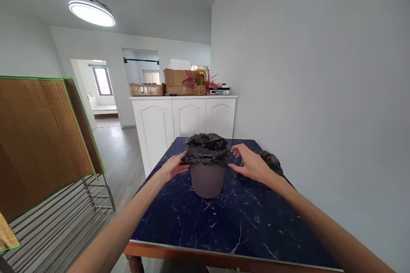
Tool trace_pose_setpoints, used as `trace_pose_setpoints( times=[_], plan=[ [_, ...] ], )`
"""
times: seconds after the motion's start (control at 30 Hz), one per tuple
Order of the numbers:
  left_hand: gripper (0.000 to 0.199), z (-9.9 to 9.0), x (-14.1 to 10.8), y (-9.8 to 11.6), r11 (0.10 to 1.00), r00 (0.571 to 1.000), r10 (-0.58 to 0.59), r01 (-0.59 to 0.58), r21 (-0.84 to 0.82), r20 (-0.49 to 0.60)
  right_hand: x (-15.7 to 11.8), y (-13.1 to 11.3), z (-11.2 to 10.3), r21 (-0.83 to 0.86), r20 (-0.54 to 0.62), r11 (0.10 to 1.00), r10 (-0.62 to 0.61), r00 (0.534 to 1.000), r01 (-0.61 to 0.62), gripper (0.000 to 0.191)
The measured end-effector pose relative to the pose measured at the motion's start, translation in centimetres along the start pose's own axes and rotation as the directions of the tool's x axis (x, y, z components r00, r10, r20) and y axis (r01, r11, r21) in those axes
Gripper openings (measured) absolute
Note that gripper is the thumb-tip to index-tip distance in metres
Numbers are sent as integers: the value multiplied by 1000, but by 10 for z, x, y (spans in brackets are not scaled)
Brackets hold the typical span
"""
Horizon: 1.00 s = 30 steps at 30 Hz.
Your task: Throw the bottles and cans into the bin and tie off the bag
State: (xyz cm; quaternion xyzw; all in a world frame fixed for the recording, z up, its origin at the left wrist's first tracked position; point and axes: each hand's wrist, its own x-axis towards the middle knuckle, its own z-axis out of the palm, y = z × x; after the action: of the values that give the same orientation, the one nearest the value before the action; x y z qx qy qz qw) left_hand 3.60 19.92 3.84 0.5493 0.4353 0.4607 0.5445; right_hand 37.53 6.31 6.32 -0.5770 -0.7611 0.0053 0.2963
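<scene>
A grey-brown bin [208,181] stands upright on a dark blue marbled table [205,226]. Its rim is covered by a black plastic bag [206,153], folded over the outside all round. At the bag's left edge is my left hand [174,166], fingers apart, touching or very near the plastic. My right hand [248,162] is just right of the bag, thumb and fingers spread with nothing between them. Behind my right hand lies a crumpled black plastic bundle [272,162], partly hidden by the hand and forearm.
White cabinets [188,117] stand beyond the table, holding cardboard boxes [147,89] and a flower basket [199,89]. A wall [307,94] runs along the right. On the left is a metal rack [102,196] with a brown mat [41,136] over it.
</scene>
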Motion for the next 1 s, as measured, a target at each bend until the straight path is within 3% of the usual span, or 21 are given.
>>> trace_pose_setpoints(
  times=[0.13,0.23,0.33,0.43,0.5,0.57,0.67,0.73,0.83,1.0],
  plan=[
    [45,9,-14,-16,995,997,-18,25,94,-76,-3,-32,20,-92,-5,980,-179,984,178,25],
    [49,4,-17,-21,984,991,12,12,176,-133,-1,-38,33,-93,70,957,-269,961,275,17],
    [49,-4,-7,-7,973,977,122,-84,217,-172,-4,-37,29,-20,163,940,-332,929,340,11],
    [40,-3,11,18,955,962,247,-222,197,-114,-7,-39,8,92,180,943,-333,926,321,23],
    [45,4,24,30,956,967,253,-249,155,-10,-5,-43,-4,164,102,954,-269,958,250,35],
    [62,16,34,35,971,975,201,-211,111,100,2,-46,-10,231,-23,960,-156,987,157,49],
    [93,37,44,27,992,974,93,-109,66,207,20,-47,0,347,-136,937,13,991,35,64],
    [107,48,47,18,997,972,48,-60,45,230,32,-44,14,437,-118,898,106,987,-44,78],
    [111,54,44,8,999,975,19,-25,24,223,45,-38,35,567,-31,804,240,970,-180,92],
    [107,40,27,-6,999,982,0,-8,44,189,52,-25,53,726,105,610,358,928,-318,101]
  ],
)
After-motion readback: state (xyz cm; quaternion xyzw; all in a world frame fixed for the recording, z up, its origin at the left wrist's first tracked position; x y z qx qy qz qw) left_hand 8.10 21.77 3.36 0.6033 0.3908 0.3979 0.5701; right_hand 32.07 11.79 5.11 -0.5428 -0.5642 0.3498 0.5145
